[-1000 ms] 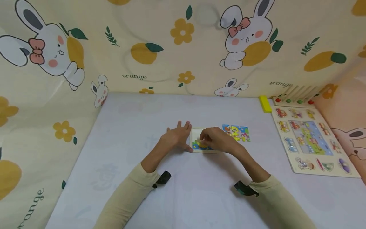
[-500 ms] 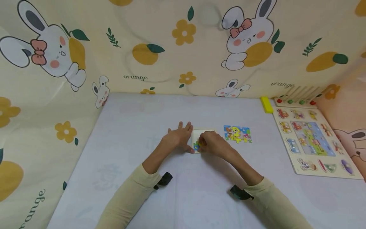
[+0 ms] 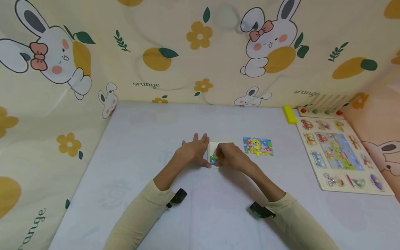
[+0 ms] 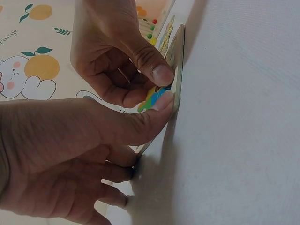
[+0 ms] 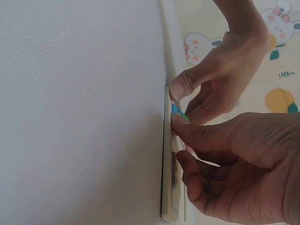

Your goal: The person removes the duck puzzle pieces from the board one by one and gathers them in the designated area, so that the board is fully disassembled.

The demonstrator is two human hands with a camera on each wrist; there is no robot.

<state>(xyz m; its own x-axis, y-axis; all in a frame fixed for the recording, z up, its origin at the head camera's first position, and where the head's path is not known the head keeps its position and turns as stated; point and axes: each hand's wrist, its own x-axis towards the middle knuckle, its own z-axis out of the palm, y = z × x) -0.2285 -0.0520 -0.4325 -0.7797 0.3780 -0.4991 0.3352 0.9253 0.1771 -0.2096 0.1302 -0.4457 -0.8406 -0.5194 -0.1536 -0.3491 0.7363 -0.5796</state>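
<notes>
A small pale puzzle tray (image 3: pixel 223 142) lies flat on the white tabletop, between my hands. My left hand (image 3: pixel 192 150) steadies its left side with fingers spread, the thumb on the near corner in the left wrist view. My right hand (image 3: pixel 231 156) bends over the tray, thumb and curled fingers pinching at a puzzle piece (image 4: pixel 153 100) near that corner. Blue, green and yellow show there in the head view, while the fingers cover most of the tray's right part. To the right lies a block of joined puzzle pieces (image 3: pixel 258 146) with a yellow figure.
A wooden picture board (image 3: pixel 315 178) with several vehicle shapes lies at the far right. Behind it stands a rack (image 3: pixel 322 111) with rods and red and green beads, next to a yellow block (image 3: pixel 290 115). A printed cloth (image 3: pixel 175 34) hangs behind the table.
My right hand has shifted left and slightly nearer over the tray, uncovering the joined pieces at the right. The left hand stays at the tray's left edge.
</notes>
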